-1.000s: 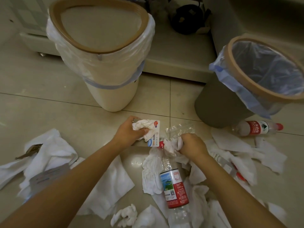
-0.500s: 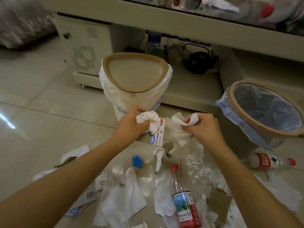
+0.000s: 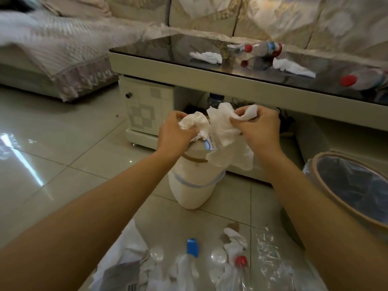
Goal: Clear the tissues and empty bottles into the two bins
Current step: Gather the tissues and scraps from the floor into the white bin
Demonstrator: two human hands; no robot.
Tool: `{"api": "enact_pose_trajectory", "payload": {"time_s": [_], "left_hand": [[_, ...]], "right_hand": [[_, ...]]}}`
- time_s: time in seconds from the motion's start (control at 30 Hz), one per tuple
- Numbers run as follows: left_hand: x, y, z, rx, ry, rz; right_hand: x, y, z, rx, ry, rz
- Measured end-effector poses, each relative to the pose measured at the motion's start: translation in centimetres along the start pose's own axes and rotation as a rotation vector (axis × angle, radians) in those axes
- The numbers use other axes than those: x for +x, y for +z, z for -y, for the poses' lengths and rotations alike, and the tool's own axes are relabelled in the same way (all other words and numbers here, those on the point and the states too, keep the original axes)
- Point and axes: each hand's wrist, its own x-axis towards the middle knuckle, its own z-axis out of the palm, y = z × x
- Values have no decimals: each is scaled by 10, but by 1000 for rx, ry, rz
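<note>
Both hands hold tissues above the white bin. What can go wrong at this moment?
1. The tissue hanging from the right hand drapes past the rim of the white bin; if released here, part may fall outside.
2. A small printed packet is bunched with the tissue wad in the left hand and may go in unnoticed.
3. The hands hide the bin's opening, so aiming is harder.

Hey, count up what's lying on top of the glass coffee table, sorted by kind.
Bottles: 2, a mid-table bottle and a right-edge bottle, both red-capped; the shape under the first is its reflection.
Tissues: 2, a left tissue and a right tissue.
Total: 4
</note>
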Motion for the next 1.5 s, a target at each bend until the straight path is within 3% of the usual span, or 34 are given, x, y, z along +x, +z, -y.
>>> {"api": "enact_pose_trajectory", "payload": {"time_s": [0.23, 0.5, 0.67, 0.93, 1.07, 1.2, 1.5], "left_hand": [[44, 11, 26, 75, -173, 49], [44, 13, 62, 166, -29, 159], [41, 9, 76, 340, 55, 105], [25, 0, 80, 392, 145, 133], [-5, -15, 80, 503, 357, 128], [-38, -36, 99, 679, 500, 149], [-106, -97, 163, 1005, 448, 319]], "right_hand": [[26, 39, -13, 24, 2, -14], [38, 76, -19, 203, 71, 79], [32, 90, -44, -171, 127, 302], [-4, 78, -50, -515, -137, 382], [-37, 65, -45, -593, -366, 241], [-75, 56, -49, -598, -516, 262], [-162, 82, -66, -680, -606, 444]]}}
